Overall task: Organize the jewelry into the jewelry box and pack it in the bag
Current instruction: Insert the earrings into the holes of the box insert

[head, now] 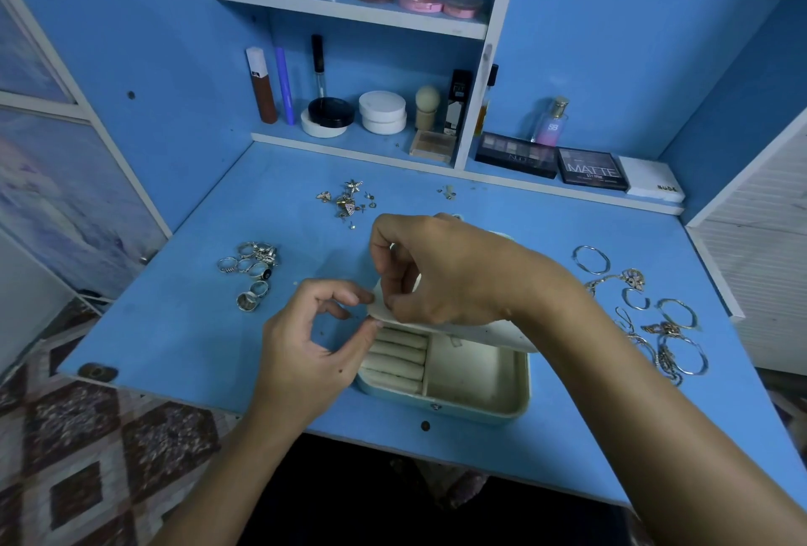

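Observation:
An open cream-lined jewelry box (480, 388) sits near the front edge of the blue desk (174, 340), with ring rolls on its left side. A cream flap (502, 333) lies tilted over the box. My right hand (441, 270) pinches the flap's left end. My left hand (314, 340) touches the same corner with thumb and forefinger; something tiny may sit between them, too small to tell. Silver rings (251, 268) lie to the left, earrings (347, 200) behind the box, bracelets and chains (646, 314) to the right. No bag is in view.
Cosmetics fill the shelves (349, 8) at the back: tubes, jars, compacts, a perfume bottle (551, 121). Eyeshadow palettes (591, 170) lie at the desk's back right. A small stud pair (447, 192) lies apart. A patterned floor shows beyond the front edge.

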Demonstrator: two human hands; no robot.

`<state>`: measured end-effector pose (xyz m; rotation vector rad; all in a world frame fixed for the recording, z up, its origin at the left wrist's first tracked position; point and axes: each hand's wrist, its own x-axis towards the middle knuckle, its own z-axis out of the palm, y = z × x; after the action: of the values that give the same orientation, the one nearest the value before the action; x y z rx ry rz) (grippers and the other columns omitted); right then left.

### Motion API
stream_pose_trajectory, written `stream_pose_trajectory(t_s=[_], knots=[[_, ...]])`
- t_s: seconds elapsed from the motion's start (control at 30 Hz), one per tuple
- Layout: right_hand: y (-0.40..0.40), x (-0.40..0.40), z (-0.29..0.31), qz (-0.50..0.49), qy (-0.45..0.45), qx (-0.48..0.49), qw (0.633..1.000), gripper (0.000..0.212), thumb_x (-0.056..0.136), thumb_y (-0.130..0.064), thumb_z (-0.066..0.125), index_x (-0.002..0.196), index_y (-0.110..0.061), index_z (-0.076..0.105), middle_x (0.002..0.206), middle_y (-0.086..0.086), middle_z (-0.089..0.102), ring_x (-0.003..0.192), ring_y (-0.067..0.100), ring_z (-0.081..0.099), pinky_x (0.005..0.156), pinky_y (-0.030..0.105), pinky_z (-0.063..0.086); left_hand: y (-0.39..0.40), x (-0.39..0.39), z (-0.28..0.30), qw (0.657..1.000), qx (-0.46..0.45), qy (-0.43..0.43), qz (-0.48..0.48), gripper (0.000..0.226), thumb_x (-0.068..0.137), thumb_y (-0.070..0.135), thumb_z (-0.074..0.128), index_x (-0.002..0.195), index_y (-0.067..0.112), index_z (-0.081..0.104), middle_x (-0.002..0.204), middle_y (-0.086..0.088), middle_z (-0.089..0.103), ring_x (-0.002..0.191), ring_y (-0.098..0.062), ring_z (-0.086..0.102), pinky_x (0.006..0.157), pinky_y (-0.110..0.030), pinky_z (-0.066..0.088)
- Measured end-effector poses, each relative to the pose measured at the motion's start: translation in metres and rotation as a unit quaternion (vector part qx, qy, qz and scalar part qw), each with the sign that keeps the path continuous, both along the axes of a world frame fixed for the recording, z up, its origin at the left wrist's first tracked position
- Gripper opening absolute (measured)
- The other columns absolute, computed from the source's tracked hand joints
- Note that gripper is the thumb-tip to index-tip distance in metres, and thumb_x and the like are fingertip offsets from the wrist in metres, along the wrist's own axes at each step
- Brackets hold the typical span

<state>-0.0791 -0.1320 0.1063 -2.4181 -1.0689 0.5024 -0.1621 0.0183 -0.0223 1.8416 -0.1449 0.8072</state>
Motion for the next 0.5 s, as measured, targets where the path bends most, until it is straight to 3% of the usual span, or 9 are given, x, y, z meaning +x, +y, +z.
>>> stream_pose_trajectory(t_s=[0.27,0.37,0.5], knots=[[-0.004,-0.001,-0.004,-0.004,-0.020,0.014,1.000,0.028,0.082,-0.018,0.068,0.079,-0.033,0.045,0.084,-0.009,0.068,0.082,0.007,0.063,0.070,0.018,0.045,0.000,0.000,0.000,1.000,0.000,-0.004,-0.001,0.030,0.077,0.024,0.074,0.095,0.034,0.052,0.097,0.015,0.068,0.092,-0.021,0.068,0.080,-0.032,0.053],[-0.010,0.001,-0.007,-0.010,0.016,0.056,0.998,0.025,0.083,-0.017,0.070,0.082,-0.031,0.050,0.086,-0.009,0.070,0.081,0.009,0.066,0.076,0.028,0.053,-0.001,0.001,0.000,1.000,0.009,-0.007,-0.001,0.026,0.077,0.024,0.073,0.094,0.033,0.055,0.097,0.017,0.068,0.093,-0.016,0.068,0.080,-0.028,0.052],[-0.028,0.008,-0.013,-0.055,0.133,0.196,0.970,0.014,0.090,-0.011,0.069,0.092,-0.017,0.057,0.097,0.001,0.070,0.084,0.021,0.073,0.079,0.046,0.058,0.001,0.003,-0.001,0.999,0.032,-0.010,0.004,0.021,0.079,0.023,0.072,0.097,0.026,0.063,0.098,0.015,0.068,0.091,-0.013,0.066,0.080,-0.025,0.051]])
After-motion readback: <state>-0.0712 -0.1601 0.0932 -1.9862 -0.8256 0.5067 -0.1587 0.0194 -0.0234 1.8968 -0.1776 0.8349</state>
